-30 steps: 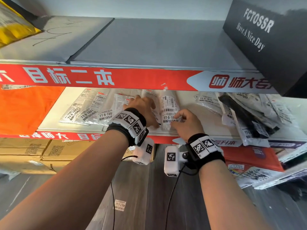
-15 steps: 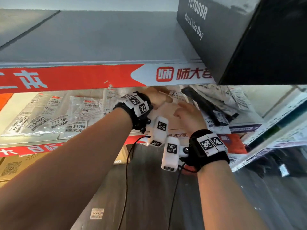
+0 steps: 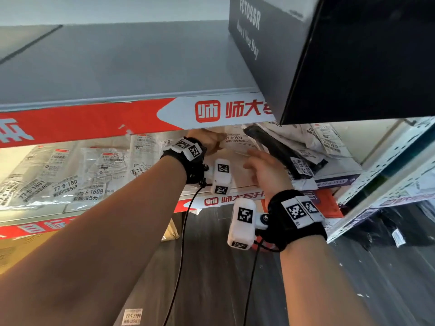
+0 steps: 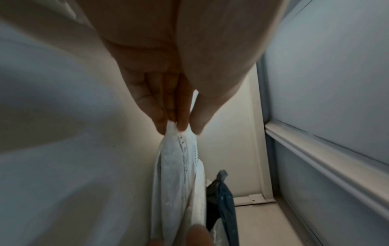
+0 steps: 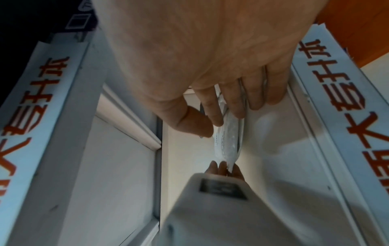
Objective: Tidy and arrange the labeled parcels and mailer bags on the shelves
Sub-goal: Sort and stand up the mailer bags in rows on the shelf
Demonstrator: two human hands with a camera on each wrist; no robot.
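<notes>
Both hands on one white mailer bag — mid-shelf, mid-sort.

The left hand (image 4: 168, 103) pinches the near edge of the mailer bag (image 3: 237, 140) labelled 77-6-1612, thumb and fingertips clamped on it; the right hand (image 5: 221, 79) grips its other end, fingers curled round the plastic. The bag sits on the middle shelf (image 3: 240, 182), between the tidy row of labelled bags (image 3: 68, 180) on the left and the jumbled pile (image 3: 303, 151) on the right. Likely next — draw it left and lay it flat, label up, beside the row.
</notes>
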